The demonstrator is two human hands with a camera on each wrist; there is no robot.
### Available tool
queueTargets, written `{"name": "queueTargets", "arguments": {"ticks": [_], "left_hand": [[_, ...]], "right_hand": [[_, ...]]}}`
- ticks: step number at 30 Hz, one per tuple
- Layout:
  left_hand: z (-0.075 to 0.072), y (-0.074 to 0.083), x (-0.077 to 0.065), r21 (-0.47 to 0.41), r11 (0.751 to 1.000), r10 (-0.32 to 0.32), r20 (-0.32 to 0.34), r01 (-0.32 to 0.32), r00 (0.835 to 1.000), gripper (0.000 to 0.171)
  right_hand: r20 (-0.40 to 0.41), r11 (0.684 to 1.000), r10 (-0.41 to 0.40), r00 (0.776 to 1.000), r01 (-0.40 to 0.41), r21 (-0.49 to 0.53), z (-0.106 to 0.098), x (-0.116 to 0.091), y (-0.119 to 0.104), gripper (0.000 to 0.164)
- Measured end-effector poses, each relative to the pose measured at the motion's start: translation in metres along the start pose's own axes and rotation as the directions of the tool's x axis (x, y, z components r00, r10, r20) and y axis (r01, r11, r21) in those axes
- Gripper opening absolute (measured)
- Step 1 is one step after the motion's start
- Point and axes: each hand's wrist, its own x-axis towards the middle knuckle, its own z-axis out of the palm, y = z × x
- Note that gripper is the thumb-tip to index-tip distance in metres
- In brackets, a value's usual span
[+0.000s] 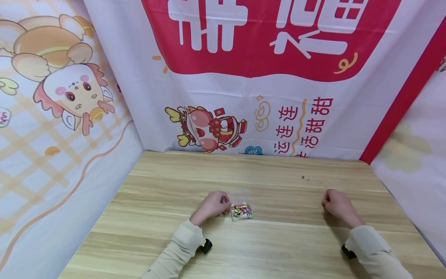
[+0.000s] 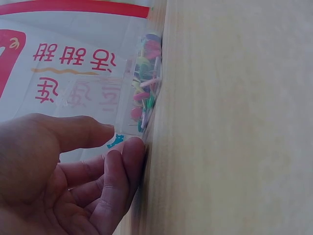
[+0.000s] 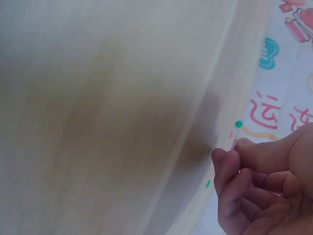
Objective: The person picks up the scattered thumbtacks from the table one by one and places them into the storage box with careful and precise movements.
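Note:
My left hand (image 1: 215, 203) pinches the near corner of a small clear plastic box (image 1: 242, 218) between thumb and fingers. Its transparent lid (image 2: 90, 95) stands open, and many coloured tacks (image 2: 144, 78) fill the box. Farther right, my right hand (image 1: 338, 204) is held just over the table. In the right wrist view, its thumb and forefinger pinch a small pinkish tack (image 3: 234, 145), mostly hidden by the fingertips. Beyond that hand lie a few loose tacks, one of them green (image 1: 303, 177).
The wooden table (image 1: 167, 170) runs back to a printed cloth (image 1: 223, 89) hanging behind it. Another patterned cloth (image 1: 87, 166) hangs along the left side. A black wrist camera (image 1: 207, 246) sits under the left cuff.

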Motion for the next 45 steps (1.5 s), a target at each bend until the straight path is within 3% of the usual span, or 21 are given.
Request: {"name": "queueTargets", "arguments": {"ticks": [7,24,37,45], "left_hand": [[0.0,0.001,0.001,0.006,1.0,-0.005,0.0,0.005,1.0,0.01],[0.001,0.0,0.002,0.005,1.0,-0.008,0.004,0.008,1.0,0.01],[0.001,-0.001,0.001,-0.005,1.0,0.001,0.005,-0.001,1.0,0.01],[0.001,-0.001,0.002,-0.011,1.0,-0.001,0.008,0.001,1.0,0.01]], "right_hand": [[-0.019,0.999,-0.046,0.999,0.046,0.001,-0.001,-0.002,-0.024,0.007],[-0.038,0.978,-0.194,0.98,0.196,0.068,0.023,-0.002,-0.079,0.012],[-0.036,0.953,-0.261,0.965,0.263,0.149,0.044,0.005,-0.121,0.014],[-0.002,0.948,-0.251,0.968,0.246,0.203,0.053,0.009,-0.145,0.012]]}}
